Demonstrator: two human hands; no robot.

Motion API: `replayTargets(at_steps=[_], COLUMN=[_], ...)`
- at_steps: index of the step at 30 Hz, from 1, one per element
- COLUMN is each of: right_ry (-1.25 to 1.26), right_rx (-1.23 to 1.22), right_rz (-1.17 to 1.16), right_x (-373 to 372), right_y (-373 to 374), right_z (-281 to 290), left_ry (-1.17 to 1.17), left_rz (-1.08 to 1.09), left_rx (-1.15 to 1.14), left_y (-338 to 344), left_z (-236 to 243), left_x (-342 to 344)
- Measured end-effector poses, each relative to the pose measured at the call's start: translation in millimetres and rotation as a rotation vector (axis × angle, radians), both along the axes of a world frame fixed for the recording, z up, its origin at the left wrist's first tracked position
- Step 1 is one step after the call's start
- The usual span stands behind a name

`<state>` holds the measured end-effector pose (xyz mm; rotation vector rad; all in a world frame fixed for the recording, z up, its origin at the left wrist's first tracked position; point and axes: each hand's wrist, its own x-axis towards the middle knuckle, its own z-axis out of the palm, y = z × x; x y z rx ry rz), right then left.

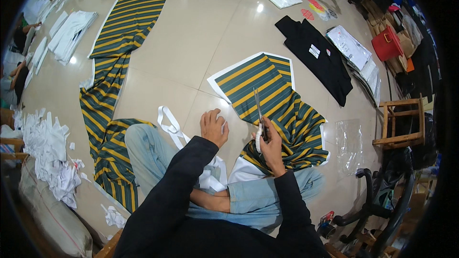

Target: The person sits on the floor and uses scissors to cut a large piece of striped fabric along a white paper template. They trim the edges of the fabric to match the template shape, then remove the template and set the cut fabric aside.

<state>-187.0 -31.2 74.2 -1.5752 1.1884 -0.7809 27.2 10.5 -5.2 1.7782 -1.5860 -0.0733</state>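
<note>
Cloth [101, 96] striped green and yellow stretches along the floor [167, 62] at left, a white strip [175, 127] loops near the left hand [214, 128], whose loosely bent fingers stand apart, and the right hand [272, 148] clamps scissors [259, 107], blades pointing forward over a second striped piece [277, 98].

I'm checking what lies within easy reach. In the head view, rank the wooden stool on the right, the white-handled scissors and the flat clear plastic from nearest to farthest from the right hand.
From the right hand:
1. White-handled scissors: held in it.
2. Clear plastic: lying flat to its right.
3. Wooden stool: farther right, beyond the plastic.
</note>
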Motion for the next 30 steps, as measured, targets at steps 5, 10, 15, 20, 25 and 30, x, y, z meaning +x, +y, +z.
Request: replayTargets(at_steps=[5,10,15,20,25,30], right_ry=[-0.261,-0.359,-0.38,-0.418,-0.389,-0.402], right_rx=[0.703,0.755,0.771,0.766,0.773,0.789], right_rz=[0.119,0.072,0.113,0.136,0.106,0.096], right_x=[-3.3,2.8,24.9,29.7,9.9,18.1], right_y=[1.0,-3.7,-33.5,-42.2,-24.5,-25.1], right_z=[21.7,7.5,-5.0,-5.6,4.4,0.2], left_ry=[0.103,0.124,0.147,0.135,0.143,0.144], left_rz=[-0.005,-0.023,-0.032,-0.023,-0.016,-0.034], left_rx=[-0.037,-0.056,-0.036,-0.017,-0.02,-0.01], left_y=[6.1,5.5,5.1,4.3,4.5,4.6], left_z=[0.8,6.0,4.0,2.8,4.2,4.6], left_x=[3.7,4.3,4.5,6.1,5.5,6.2])
